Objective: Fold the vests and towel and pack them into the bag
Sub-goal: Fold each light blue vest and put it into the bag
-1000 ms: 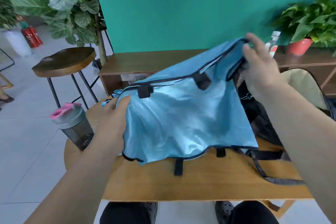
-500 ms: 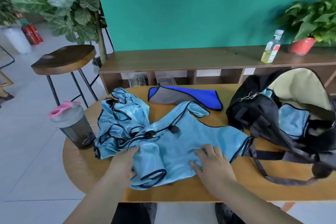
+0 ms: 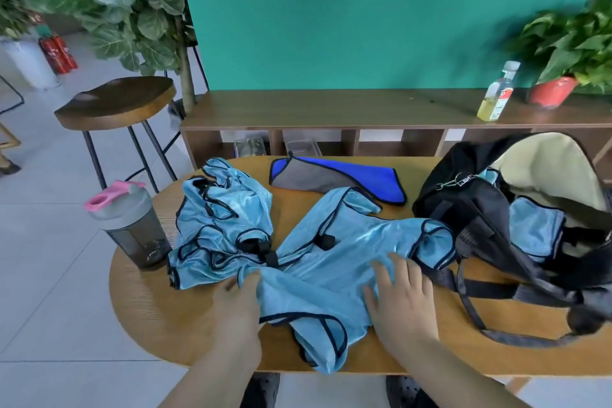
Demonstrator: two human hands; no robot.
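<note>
One vest (image 3: 334, 258) lies diagonally, near to far-right; left hand (image 3: 236, 303) pinches it, right hand (image 3: 402, 296) flat.

one packed, two loose

a pale-blue flat vest (image 3: 334, 262) with black trim lies spread out, wrinkled. a crumpled vest (image 3: 218, 219) is heaped just left, touching it. the blue-and-grey towel (image 3: 334, 175) lies behind. the black bag (image 3: 480, 209) gapes at right, a folded vest (image 3: 533, 228) inside.
</note>
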